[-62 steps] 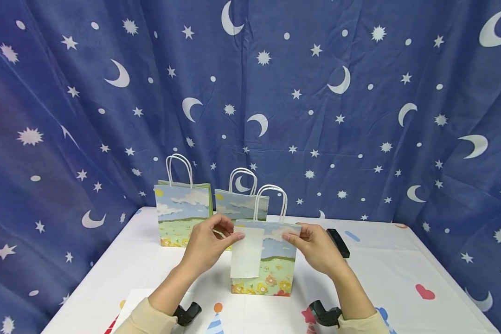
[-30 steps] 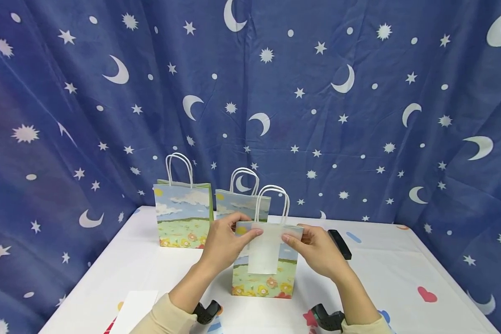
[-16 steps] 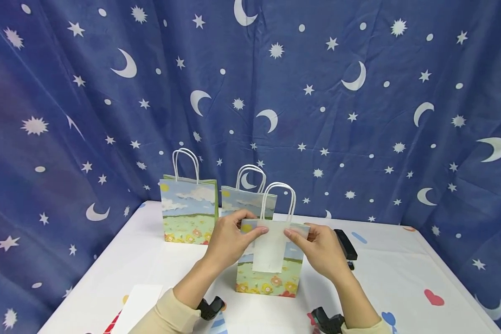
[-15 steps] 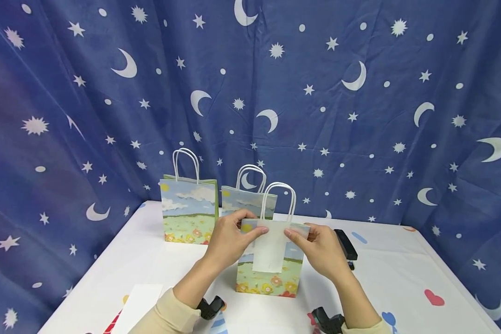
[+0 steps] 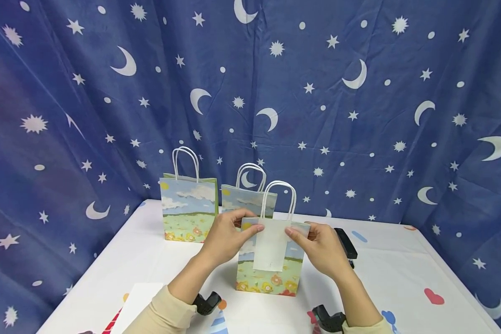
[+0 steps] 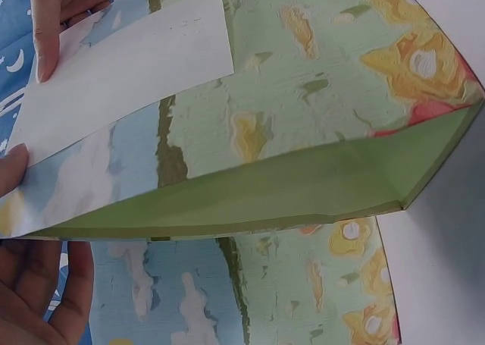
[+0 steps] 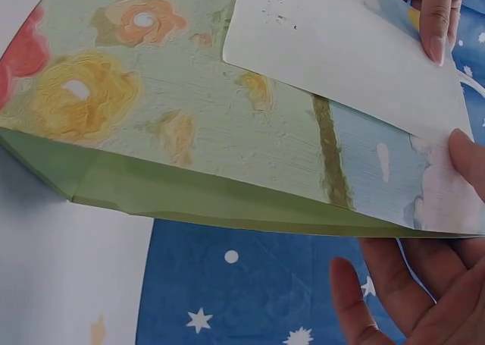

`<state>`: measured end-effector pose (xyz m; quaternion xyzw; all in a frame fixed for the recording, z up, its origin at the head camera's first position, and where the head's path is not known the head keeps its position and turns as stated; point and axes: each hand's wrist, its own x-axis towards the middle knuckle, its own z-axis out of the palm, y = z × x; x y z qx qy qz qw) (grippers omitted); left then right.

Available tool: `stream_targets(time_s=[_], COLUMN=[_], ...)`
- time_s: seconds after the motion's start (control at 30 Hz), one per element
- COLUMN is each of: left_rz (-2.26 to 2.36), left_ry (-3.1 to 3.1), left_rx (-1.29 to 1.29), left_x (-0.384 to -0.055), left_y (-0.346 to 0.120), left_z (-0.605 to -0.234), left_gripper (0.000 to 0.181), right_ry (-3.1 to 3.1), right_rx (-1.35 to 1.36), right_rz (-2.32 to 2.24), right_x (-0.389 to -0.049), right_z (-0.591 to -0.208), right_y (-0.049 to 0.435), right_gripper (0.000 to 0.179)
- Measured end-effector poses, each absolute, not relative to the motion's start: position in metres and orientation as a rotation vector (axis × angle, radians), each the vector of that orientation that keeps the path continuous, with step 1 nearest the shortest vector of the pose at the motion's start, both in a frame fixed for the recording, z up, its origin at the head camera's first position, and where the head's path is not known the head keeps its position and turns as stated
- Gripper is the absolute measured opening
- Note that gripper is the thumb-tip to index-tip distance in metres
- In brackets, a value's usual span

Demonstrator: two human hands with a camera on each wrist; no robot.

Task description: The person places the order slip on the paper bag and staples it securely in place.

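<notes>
A paper gift bag (image 5: 271,280), printed with sky and flowers, stands upright at mid table, white handles up. Against its front, under the handles, lies a blank white paper card (image 5: 270,250), its top level with the bag's rim. My left hand (image 5: 229,234) pinches the upper left rim, thumb in front and fingers behind; its thumb tip meets the card's left edge. At the upper right rim, my right hand (image 5: 319,246) pinches bag and card together, thumb over the card's right side. Small dark marks show near the card's bottom edge in the right wrist view.
Two matching bags stand behind: a left bag (image 5: 188,218) and a middle bag (image 5: 231,197) partly hidden by the front one. A black stapler-like object (image 5: 345,243) lies beyond my right hand. A white sheet (image 5: 138,301) lies by my left forearm.
The card has shifted right from the bag's left side to its middle, my left hand moving with it. Just now my left thumb has slid slightly left, to the card's edge.
</notes>
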<state>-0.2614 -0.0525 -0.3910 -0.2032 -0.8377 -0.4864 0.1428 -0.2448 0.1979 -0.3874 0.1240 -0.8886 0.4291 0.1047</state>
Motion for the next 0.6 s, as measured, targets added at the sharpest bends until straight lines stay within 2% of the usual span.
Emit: stream_targets(time_s=[0.27, 0.6], left_rz=[-1.410, -1.401], left_ry=[-2.406, -2.401], left_rx=[-0.581, -0.576], left_x=[-0.2618, -0.2618], left_y=[-0.0513, -0.0509], left_z=[-0.3918, -0.3913], left_gripper=[0.022, 0.023], right_ry=[-2.645, -2.642], right_rx=[0.280, 0.268], right_rz=[1.245, 1.236], right_x=[-0.2450, -0.2458], right_z=[-0.3881, -0.3890], right_y=[0.1985, 0.1959], right_gripper=[0.036, 0.031])
